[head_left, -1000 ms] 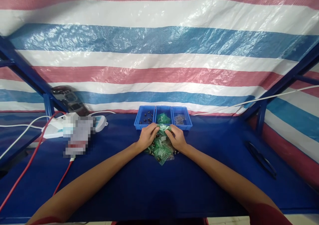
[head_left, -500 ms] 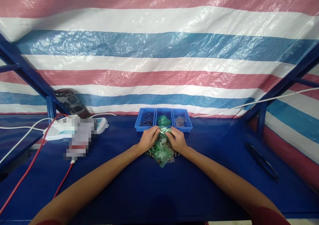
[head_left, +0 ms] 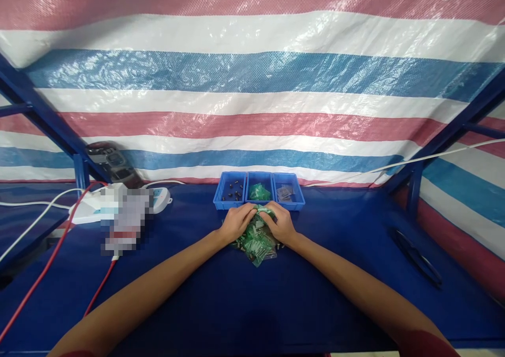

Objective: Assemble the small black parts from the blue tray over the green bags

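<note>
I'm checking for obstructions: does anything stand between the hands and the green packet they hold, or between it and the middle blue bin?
Nothing visible does. The left hand and right hand both grip the green packet directly, and no separate object shows between it and the middle blue bin just beyond.

The one view looked forward and steeply down from the wearer's head over the desk (head_left: 315,304), facing the striped sheet (head_left: 252,70).
</note>
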The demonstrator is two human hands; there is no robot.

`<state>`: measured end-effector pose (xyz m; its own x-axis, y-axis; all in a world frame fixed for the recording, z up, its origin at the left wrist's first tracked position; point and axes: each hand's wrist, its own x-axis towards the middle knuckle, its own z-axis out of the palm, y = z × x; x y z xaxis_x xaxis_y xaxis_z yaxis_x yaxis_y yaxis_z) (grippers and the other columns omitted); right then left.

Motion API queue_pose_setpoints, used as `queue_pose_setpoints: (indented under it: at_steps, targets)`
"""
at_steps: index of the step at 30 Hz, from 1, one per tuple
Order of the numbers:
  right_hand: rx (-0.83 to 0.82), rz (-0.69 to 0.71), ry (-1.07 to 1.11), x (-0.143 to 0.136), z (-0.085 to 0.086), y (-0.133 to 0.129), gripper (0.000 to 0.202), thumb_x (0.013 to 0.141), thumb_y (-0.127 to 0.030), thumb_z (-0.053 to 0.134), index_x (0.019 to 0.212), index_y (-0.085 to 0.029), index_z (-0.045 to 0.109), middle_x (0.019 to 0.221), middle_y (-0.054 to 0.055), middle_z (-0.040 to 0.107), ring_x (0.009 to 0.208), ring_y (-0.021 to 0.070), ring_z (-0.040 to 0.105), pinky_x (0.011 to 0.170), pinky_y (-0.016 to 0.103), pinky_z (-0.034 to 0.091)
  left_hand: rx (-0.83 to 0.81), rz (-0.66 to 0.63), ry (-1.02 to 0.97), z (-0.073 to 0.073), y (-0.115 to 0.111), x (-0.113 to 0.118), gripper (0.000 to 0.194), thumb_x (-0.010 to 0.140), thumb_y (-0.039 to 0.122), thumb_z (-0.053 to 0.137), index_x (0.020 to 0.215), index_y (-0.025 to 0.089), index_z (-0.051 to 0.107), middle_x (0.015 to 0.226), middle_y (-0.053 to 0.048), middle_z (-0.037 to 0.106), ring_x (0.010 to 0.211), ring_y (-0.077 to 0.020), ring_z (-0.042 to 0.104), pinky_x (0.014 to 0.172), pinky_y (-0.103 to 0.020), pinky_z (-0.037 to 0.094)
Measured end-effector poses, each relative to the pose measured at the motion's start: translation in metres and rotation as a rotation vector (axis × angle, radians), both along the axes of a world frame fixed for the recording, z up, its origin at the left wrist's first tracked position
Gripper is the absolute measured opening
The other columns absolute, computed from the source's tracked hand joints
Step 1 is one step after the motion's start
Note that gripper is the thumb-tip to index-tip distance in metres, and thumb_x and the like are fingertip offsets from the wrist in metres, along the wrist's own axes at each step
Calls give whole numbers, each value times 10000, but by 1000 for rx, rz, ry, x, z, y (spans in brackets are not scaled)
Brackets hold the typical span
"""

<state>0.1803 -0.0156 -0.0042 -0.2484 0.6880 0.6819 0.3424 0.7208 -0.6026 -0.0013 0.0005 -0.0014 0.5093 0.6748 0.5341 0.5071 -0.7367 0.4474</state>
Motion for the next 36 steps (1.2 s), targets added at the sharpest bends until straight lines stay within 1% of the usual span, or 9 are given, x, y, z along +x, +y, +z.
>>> queue_pose_setpoints:
  at_steps: [3, 8, 14, 18, 21, 24, 29, 32, 36]
  targets:
    - [-5, -7, 3, -1, 0, 0, 219, 929, -317, 441, 806, -178, 558, 732, 39, 544, 703, 171, 532, 670, 288, 427, 50, 3, -12, 0, -1, 0, 234, 959, 263, 355, 955, 150, 560, 711, -15, 590, 637, -116, 560, 580, -209, 390]
    - [10, -32, 9, -1, 0, 0, 228, 917, -318, 471, 744, -181, 529, 684, 18, 507, 657, 155, 506, 630, 274, 407, 93, 24, -52, -1, -2, -1, 229, 956, 253, 364, 934, 147, 567, 708, -17, 595, 624, -113, 559, 579, -210, 395]
    - [8, -105, -4, 0, -5, 2, 312, 912, -359, 483, 651, -189, 475, 614, -8, 441, 580, 137, 454, 565, 258, 365, 91, 20, -55, 2, -3, -1, 222, 951, 254, 377, 909, 150, 567, 713, -21, 599, 633, -116, 566, 589, -213, 405]
    - [28, -157, 14, -1, -8, 4, 379, 900, -376, 503, 579, -198, 412, 563, -28, 382, 520, 122, 397, 517, 252, 331, 121, 20, -45, 1, -3, -1, 208, 939, 289, 405, 937, 157, 565, 729, -26, 599, 626, -124, 561, 584, -221, 407]
    - [41, -139, 22, -1, -8, 4, 350, 915, -342, 478, 599, -195, 435, 582, -18, 404, 548, 130, 425, 539, 257, 349, 104, 13, -38, 1, -3, 0, 200, 918, 318, 455, 972, 158, 562, 759, -29, 608, 622, -124, 559, 588, -221, 413]
    - [48, -106, 19, 1, -7, 3, 308, 929, -309, 441, 647, -191, 474, 620, 1, 440, 596, 146, 461, 575, 268, 371, 72, 20, -42, 2, -2, 1, 195, 910, 319, 473, 963, 157, 568, 749, -24, 606, 610, -120, 552, 579, -217, 409]
    - [33, -81, 24, 2, -8, 3, 278, 939, -294, 400, 704, -187, 503, 669, 19, 476, 630, 154, 477, 608, 275, 391, 49, 14, -50, 1, 0, 2, 205, 924, 318, 442, 946, 157, 567, 797, -34, 619, 707, -142, 586, 648, -231, 443]
    - [18, -78, 17, 2, -9, 3, 278, 940, -297, 391, 714, -187, 511, 687, 25, 493, 646, 157, 487, 622, 276, 400, 60, 11, -30, -1, 1, 2, 218, 930, 322, 425, 921, 156, 565, 794, -37, 614, 723, -147, 589, 658, -237, 447]
    - [10, -72, 23, 1, -7, 3, 259, 938, -287, 394, 733, -190, 520, 709, 32, 511, 673, 164, 506, 640, 280, 411, 84, -6, -9, -2, 1, 0, 227, 934, 323, 410, 961, 156, 561, 811, -44, 616, 730, -147, 590, 659, -239, 450]
